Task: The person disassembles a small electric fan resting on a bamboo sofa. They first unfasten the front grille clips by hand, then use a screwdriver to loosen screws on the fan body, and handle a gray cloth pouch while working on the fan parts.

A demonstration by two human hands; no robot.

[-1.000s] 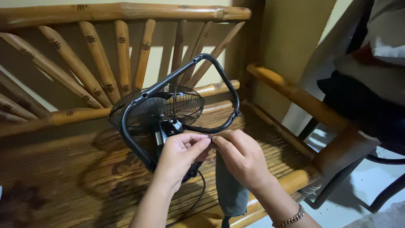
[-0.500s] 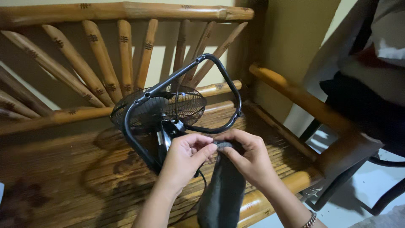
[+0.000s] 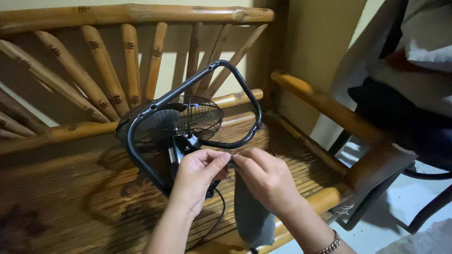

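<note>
Both hands, left hand (image 3: 195, 181) and right hand (image 3: 266, 178), pinch grey cloth (image 3: 252, 211); black fan (image 3: 172, 124) behind.

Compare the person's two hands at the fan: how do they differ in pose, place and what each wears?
The left hand lies against the black fan, over its rear housing; the right hand sits clear of the fan, over the hanging grey cloth. The right wrist wears a chain bracelet; the left wrist is bare. Both pinch the cloth's top edge, fingertips nearly meeting.

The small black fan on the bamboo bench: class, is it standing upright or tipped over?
Tipped. The fan lies tilted on the bamboo bench, its tubular frame slanting upward and its grille facing the backrest rather than standing square.
</note>
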